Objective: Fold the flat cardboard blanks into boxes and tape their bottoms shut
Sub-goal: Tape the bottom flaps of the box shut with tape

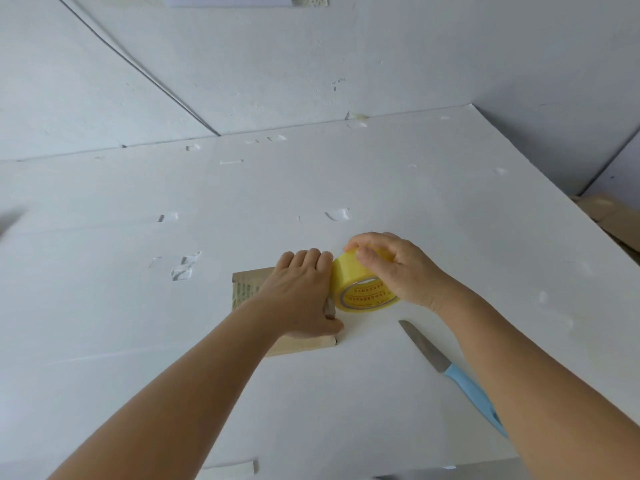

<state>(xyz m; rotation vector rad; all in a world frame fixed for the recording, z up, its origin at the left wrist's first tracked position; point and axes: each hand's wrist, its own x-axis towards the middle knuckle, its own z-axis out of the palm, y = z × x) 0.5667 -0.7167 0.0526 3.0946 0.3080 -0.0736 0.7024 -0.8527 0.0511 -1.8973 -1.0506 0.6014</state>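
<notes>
Pressing flat-fingered, the left hand (304, 289) pins the light, stiff cardboard box (247, 289); beside it, the right hand (391, 268) pinches the tape roll (360, 282) by its rim.

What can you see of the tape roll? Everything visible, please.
The tape roll is translucent yellow tape wound on a core ring printed with red characters. It stands tilted on edge on the white table, its open core facing the camera. The right hand grips it from above, fingers curled over its top rim. Its left side meets the fingers of the left hand, which presses on the cardboard box. Whether a strip is pulled out is hidden by the hands.
</notes>
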